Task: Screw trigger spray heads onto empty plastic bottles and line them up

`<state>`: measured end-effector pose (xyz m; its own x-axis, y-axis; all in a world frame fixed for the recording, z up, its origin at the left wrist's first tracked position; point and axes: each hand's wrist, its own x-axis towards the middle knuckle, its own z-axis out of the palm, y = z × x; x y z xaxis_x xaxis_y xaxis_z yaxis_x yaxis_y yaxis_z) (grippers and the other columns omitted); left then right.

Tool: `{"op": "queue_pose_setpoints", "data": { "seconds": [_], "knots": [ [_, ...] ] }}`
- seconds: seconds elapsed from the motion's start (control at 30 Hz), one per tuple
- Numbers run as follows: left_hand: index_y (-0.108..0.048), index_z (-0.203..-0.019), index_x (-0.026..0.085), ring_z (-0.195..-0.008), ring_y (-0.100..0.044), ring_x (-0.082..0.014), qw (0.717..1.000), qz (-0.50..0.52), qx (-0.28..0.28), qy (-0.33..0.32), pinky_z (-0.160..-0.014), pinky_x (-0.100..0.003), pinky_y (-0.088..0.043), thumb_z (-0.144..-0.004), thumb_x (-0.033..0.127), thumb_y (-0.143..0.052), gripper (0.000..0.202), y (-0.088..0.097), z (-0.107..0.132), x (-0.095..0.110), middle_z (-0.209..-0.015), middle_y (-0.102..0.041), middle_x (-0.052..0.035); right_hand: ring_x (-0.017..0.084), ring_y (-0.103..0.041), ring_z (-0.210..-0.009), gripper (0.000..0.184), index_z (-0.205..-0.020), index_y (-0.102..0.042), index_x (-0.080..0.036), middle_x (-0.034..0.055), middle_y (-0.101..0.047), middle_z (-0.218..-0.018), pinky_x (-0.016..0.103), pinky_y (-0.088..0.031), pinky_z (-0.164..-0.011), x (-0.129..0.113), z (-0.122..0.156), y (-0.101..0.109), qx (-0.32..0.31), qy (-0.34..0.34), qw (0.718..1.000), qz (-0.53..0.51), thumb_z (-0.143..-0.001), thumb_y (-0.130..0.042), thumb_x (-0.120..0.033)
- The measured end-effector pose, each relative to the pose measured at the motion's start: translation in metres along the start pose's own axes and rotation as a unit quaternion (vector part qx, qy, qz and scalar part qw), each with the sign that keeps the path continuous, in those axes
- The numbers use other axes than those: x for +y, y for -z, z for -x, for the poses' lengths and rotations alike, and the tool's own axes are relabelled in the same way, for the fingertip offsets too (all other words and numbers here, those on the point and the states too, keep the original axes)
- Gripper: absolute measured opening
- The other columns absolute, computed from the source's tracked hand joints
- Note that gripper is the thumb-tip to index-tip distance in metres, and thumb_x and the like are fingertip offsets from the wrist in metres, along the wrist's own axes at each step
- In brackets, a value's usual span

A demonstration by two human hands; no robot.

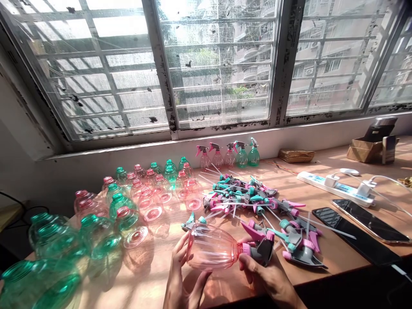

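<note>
A clear pink spray bottle (212,246) lies sideways in the air above the table's near edge, its neck to the right. My left hand (185,270) is wrapped round its base end. At the neck sits a pink and grey trigger sprayer head (260,242); my right hand (265,272) grips it around the collar. Whether the collar is fully threaded on cannot be seen. Just beyond the bottle lies a heap of pink, teal and grey sprayer heads (241,193) with thin white tubes. One teal and grey sprayer head (193,221) lies apart, behind my left hand.
Several open pink bottles (151,204) and green bottles (99,236) stand on the left. Bottles with sprayers (230,156) line the windowsill wall. On the right are a power strip (334,189), two phones (354,234), a flat brown packet (296,156) and a cardboard box (363,149).
</note>
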<state>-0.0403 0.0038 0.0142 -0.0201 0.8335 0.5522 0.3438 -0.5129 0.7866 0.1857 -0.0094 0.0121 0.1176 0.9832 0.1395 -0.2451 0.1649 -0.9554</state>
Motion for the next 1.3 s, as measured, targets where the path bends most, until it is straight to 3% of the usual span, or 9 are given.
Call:
{"op": "queue_pose_setpoints", "data": {
  "seconds": [0.2,0.33,0.47,0.6,0.73,0.87,1.0,1.13,1.3],
  "knots": [
    [-0.059,-0.140,0.033,-0.143,-0.056,-0.0398,1.000,0.024,-0.020,0.000,-0.108,-0.054,-0.058,-0.100,0.055,-0.061,0.045,0.003,-0.001,0.008,-0.161,-0.052,-0.0129,0.014,-0.057,-0.048,0.051,-0.107,-0.069,-0.018,0.0002,-0.072,-0.064,0.027,-0.046,-0.050,-0.005,0.001,-0.001,0.001,-0.004,0.999,-0.046,-0.083,-0.085,-0.060],
    [-0.055,-0.143,0.034,-0.147,-0.051,-0.0393,1.000,0.015,-0.024,-0.001,-0.118,-0.057,-0.048,-0.102,0.055,-0.057,0.046,0.004,0.000,0.007,-0.163,-0.049,-0.0123,0.014,-0.057,-0.049,0.051,-0.106,-0.069,-0.018,0.0007,-0.073,-0.065,0.028,-0.047,-0.052,-0.005,0.001,0.000,0.004,-0.001,0.999,-0.033,-0.083,-0.085,-0.061],
    [-0.055,-0.143,0.035,-0.146,-0.053,-0.0385,0.999,0.004,-0.021,0.025,-0.117,-0.055,-0.049,-0.103,0.056,-0.055,0.046,0.005,0.001,0.004,-0.161,-0.051,-0.0113,0.014,-0.057,-0.050,0.048,-0.101,-0.070,-0.018,0.0014,-0.072,-0.066,0.029,-0.048,-0.052,-0.002,0.001,0.001,0.000,-0.001,1.000,-0.015,-0.084,-0.084,-0.061],
    [-0.058,-0.141,0.036,-0.143,-0.055,-0.0377,0.999,0.021,-0.026,0.031,-0.117,-0.053,-0.050,-0.101,0.056,-0.059,0.045,0.007,-0.001,0.001,-0.159,-0.053,-0.0101,0.014,-0.057,-0.051,0.053,-0.112,-0.069,-0.018,0.0009,-0.072,-0.066,0.029,-0.049,-0.053,-0.001,0.001,0.001,0.003,-0.006,1.000,-0.009,-0.085,-0.083,-0.061],
    [-0.058,-0.142,0.035,-0.136,-0.060,-0.0365,0.998,0.032,-0.042,0.042,-0.112,-0.050,-0.054,-0.100,0.055,-0.062,0.046,0.006,0.000,-0.003,-0.165,-0.045,-0.0099,0.014,-0.057,-0.050,0.058,-0.121,-0.066,-0.018,-0.0005,-0.071,-0.066,0.027,-0.047,-0.051,-0.002,0.000,0.000,0.006,0.000,1.000,-0.015,-0.086,-0.083,-0.060],
    [-0.056,-0.143,0.036,-0.133,-0.061,-0.0359,0.997,0.023,-0.037,0.058,-0.106,-0.050,-0.058,-0.099,0.056,-0.064,0.049,0.003,0.002,-0.003,-0.165,-0.041,-0.0109,0.013,-0.057,-0.050,0.053,-0.111,-0.068,-0.019,-0.0007,-0.071,-0.066,0.027,-0.047,-0.052,-0.001,0.001,0.000,0.004,-0.004,1.000,-0.012,-0.085,-0.083,-0.061],
    [-0.055,-0.144,0.035,-0.132,-0.061,-0.0373,0.998,0.033,-0.034,0.052,-0.106,-0.049,-0.058,-0.093,0.060,-0.069,0.058,0.003,0.002,0.004,-0.161,-0.048,-0.0117,0.013,-0.057,-0.050,0.051,-0.107,-0.069,-0.019,-0.0008,-0.071,-0.064,0.027,-0.046,-0.051,-0.004,0.002,-0.001,-0.001,-0.004,0.999,-0.033,-0.083,-0.085,-0.061],
    [-0.058,-0.142,0.035,-0.133,-0.062,-0.0372,0.998,0.024,-0.026,0.055,-0.113,-0.052,-0.052,-0.098,0.060,-0.062,0.051,0.006,0.001,0.007,-0.160,-0.050,-0.0109,0.014,-0.058,-0.050,0.053,-0.107,-0.070,-0.019,-0.0003,-0.072,-0.065,0.027,-0.048,-0.051,-0.006,0.002,-0.001,-0.001,-0.009,0.999,-0.031,-0.081,-0.086,-0.062],
    [-0.061,-0.138,0.033,-0.123,-0.067,-0.0351,0.997,0.021,-0.025,0.063,-0.110,-0.051,-0.055,-0.096,0.061,-0.063,0.050,0.006,0.002,-0.003,-0.163,-0.048,-0.0110,0.013,-0.058,-0.049,0.051,-0.100,-0.072,-0.018,0.0006,-0.072,-0.064,0.026,-0.048,-0.051,-0.003,0.001,0.000,0.008,-0.006,1.000,-0.010,-0.082,-0.084,-0.064]
  ]
}}
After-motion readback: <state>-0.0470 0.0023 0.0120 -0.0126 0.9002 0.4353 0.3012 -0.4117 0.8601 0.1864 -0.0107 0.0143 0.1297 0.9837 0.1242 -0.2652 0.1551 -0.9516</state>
